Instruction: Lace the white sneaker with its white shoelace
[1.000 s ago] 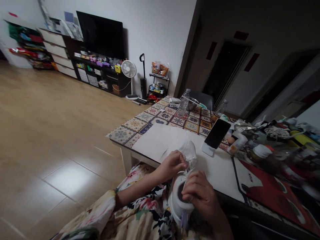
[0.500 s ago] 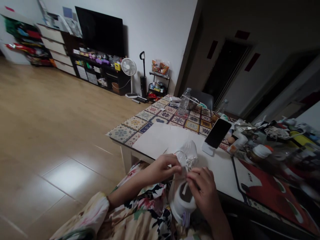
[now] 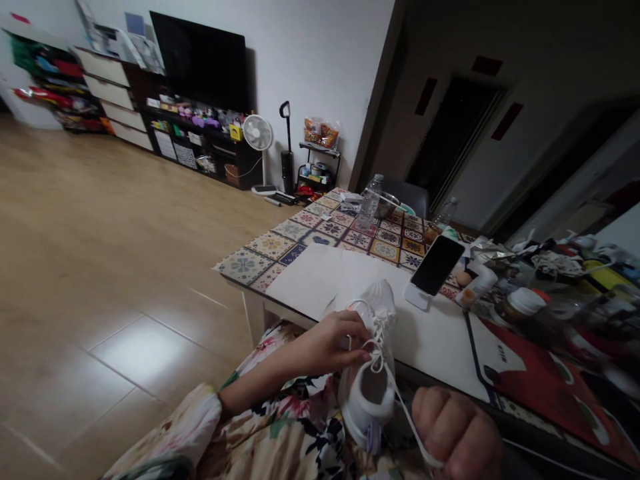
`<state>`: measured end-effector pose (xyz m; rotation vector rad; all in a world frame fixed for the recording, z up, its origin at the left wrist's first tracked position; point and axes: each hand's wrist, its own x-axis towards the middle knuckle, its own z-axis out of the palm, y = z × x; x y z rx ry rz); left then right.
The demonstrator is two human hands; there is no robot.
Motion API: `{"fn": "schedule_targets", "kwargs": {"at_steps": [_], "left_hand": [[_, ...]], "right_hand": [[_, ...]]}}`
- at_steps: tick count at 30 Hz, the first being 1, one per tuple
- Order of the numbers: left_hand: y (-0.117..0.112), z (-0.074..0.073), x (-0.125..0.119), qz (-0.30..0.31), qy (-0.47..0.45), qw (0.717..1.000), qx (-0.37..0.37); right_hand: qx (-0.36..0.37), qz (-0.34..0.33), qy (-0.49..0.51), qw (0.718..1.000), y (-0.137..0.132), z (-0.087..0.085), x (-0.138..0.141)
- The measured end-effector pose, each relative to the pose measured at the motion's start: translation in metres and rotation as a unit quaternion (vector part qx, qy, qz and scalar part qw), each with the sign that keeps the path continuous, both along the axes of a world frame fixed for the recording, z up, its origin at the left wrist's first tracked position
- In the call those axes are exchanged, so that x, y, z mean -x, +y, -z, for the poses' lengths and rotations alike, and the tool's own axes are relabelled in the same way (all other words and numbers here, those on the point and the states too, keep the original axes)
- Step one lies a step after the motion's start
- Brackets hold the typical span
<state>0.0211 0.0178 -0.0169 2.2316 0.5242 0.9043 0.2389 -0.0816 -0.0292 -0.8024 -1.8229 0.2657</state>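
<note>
A white lace-up shoe (image 3: pixel 373 400) rests between my lap and the table edge, its toe pointing away from me and a lilac tab at its heel. My left hand (image 3: pixel 335 343) is at the shoe's tongue, thumb and fingers pinching the lace near the top eyelets. Down to the right, my right hand (image 3: pixel 457 430) is closed in a fist around the free end of the white shoelace (image 3: pixel 404 407), which runs taut from the knot area to it. Loops of lace lie over the shoe's front.
A white sheet (image 3: pixel 320 273) covers the near part of the patterned table (image 3: pixel 245 265). A phone (image 3: pixel 437 265) leans on a white stand. A plastic bottle (image 3: pixel 369 203) stands farther back. Jars and clutter crowd the right side, beside a red mat (image 3: pixel 545 393).
My right hand has moved from the shoe's opening down and right, drawing the lace out straight. My left hand stays at the laces, shifted slightly.
</note>
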Motion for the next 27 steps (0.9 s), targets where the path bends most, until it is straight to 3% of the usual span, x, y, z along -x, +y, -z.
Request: {"fn": "schedule_targets", "kwargs": {"at_steps": [3,5,8,11,19,23,27], "left_hand": [[0.0,0.002,-0.002,0.013,-0.024,0.999,0.034],[-0.001,0.004,-0.003,0.022,-0.037,0.997,0.059],[-0.003,0.004,-0.005,0.039,-0.041,0.995,0.082],[-0.004,0.005,-0.006,0.055,-0.041,0.993,0.099],[-0.005,0.004,-0.008,0.066,-0.064,0.988,0.128],[-0.004,0.006,-0.008,0.094,-0.113,0.969,0.196],[0.001,0.011,-0.005,0.13,-0.203,0.925,0.295]], "right_hand": [[0.055,-0.021,0.025,0.998,0.011,-0.005,-0.004],[0.105,0.028,-0.005,0.994,0.024,-0.009,-0.003],[0.146,0.027,-0.078,0.986,0.037,-0.013,0.002],[0.144,0.002,-0.107,0.984,0.038,-0.013,0.007],[0.123,-0.027,-0.059,0.99,0.04,-0.007,0.011],[0.155,-0.066,-0.072,0.983,0.044,-0.003,0.004],[0.187,-0.111,0.019,0.976,0.041,0.001,-0.003]]}}
